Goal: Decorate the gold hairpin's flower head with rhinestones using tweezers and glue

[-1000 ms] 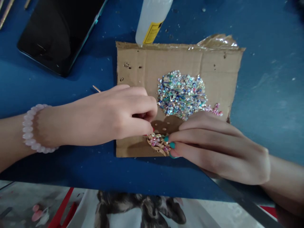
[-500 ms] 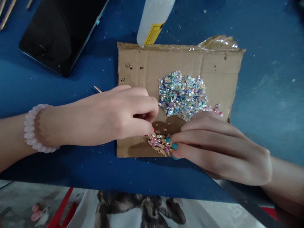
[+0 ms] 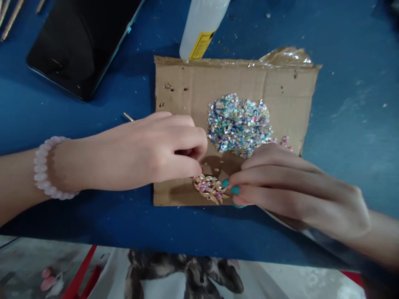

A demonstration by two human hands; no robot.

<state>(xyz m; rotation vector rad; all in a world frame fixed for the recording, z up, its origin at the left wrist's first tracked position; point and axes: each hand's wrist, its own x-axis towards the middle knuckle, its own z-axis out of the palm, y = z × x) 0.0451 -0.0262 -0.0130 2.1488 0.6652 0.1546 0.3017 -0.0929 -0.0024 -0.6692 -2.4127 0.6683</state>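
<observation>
A gold ornament set with pink stones point(image 3: 210, 189) lies on the near edge of a brown cardboard sheet point(image 3: 183, 89). My left hand point(image 3: 149, 151), with a pale bead bracelet on its wrist, is closed in a pinch around a thin stick point(image 3: 127, 116), whose end pokes out behind the hand. The pinched fingertips touch the ornament's left end. My right hand point(image 3: 289, 191), nails painted teal, rests with its fingertips together at the ornament's right end. A heap of small iridescent stones point(image 3: 238, 122) lies on the cardboard just beyond both hands.
A black tablet point(image 3: 77, 41) lies at the far left on the blue table point(image 3: 352, 104). A white glue bottle point(image 3: 201, 27) stands behind the cardboard. Crumpled clear plastic point(image 3: 288, 54) sits at the cardboard's far right corner. Thin sticks point(image 3: 11, 16) lie at the top left.
My right hand has slid a little to the right, so more of the ornament shows. My left hand has stayed in place.
</observation>
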